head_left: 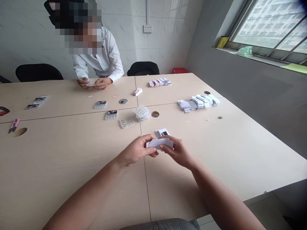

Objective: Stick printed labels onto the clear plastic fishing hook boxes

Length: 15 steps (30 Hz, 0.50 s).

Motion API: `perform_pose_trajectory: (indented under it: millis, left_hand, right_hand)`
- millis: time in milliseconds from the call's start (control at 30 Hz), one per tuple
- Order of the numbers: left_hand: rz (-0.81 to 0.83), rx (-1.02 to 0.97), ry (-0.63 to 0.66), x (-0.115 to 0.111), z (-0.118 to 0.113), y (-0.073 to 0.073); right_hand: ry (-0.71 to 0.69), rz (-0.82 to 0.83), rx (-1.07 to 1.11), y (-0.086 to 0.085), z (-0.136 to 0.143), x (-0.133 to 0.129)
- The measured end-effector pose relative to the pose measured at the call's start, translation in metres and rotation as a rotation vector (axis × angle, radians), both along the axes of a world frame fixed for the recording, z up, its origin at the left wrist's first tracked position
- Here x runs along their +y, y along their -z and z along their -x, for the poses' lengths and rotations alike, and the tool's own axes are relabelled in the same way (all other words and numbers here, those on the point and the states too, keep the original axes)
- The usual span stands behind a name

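Both my hands hold a folded white paper [159, 143] above the near part of the table. My left hand [137, 150] is closed on its left end, thumb in front and fingers behind. Its right end is pinched by my right hand [178, 151], thumb pressed on the front face. Whether it is one sheet or a few layers I cannot tell. Just behind it lies a small white stack with a dark printed picture [164, 133], partly hidden by my fingers. Farther off are clear plastic cases [142, 112] with small pieces inside, one [126, 122] lying apart.
Across the table [72, 159] a person in a white shirt [111, 52] holds a small item in both hands. White folded papers [199, 103] lie at right, red-edged ones [160, 82] farther back. Dark-labelled cases [111, 114] and a pink-handled tool [14, 125] lie left. Round holes [155, 114] pierce the tabletop.
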<state>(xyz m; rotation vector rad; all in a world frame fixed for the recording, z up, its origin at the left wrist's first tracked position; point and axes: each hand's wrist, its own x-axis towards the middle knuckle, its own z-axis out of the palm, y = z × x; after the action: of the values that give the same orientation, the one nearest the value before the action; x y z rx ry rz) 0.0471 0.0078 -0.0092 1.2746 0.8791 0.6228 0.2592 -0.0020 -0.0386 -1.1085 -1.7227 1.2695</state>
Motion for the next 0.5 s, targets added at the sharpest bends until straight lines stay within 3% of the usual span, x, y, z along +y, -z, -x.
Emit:
perform_pose_trajectory:
  millis: [133,333,500]
  left_hand:
    - [-0.001,0.018,0.048,-0.0034,-0.0002,-0.0054]
    - [0.017,0.016,0.016,-0.0007,0.0028,0.0004]
    - [0.031,0.026,0.096,0.0016,0.0062,-0.0005]
  right_hand:
    - [0.015,-0.07,-0.068,-0.0011,0.0004,-0.0019]
    - [0.006,-0.142,-0.065,0.0001,-0.0023,-0.0003]
    - [0.031,-0.219,-0.063,0.0015,-0.0058,0.0013]
